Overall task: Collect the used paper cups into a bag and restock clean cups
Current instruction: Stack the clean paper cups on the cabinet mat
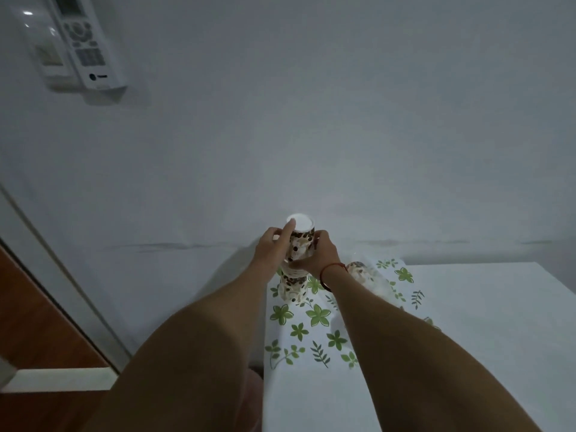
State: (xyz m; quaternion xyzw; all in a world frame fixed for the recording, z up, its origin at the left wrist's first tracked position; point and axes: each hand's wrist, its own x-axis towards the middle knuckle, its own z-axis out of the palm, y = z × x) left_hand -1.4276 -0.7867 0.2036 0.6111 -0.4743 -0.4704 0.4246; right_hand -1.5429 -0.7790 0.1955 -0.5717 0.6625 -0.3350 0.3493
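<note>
**Evidently the restocking step: clean cups being stacked at the table's corner**

The stack of paper cups [293,288] stands upside down at the near-left corner of the table [483,322], on a tablecloth [311,322] printed with green flowers and leaves. Its top cup [301,241] shows its white base upward. The left hand [274,251] grasps that cup from the left, forefinger laid up the side to the base rim, and the right hand [321,255], a red string [335,268] at its wrist, wraps it from the right. Both hands are closed on the top cup; neither is free.

Judged from this, the collecting part is not in hand here, and no bag of used cups shows. The next move would call for seating the top cup squarely on those below and letting go without tipping the tall, light column.

Just right of the stack lies what seems to be a clear plastic sleeve [364,275] with more patterned cups inside, though it is dim and blurred.

The cups carry a brown spotted pattern with no legible words. High on the wall [343,120] at upper left, a white remote control [85,42] sits in a holder; its small logo cannot be read
</note>
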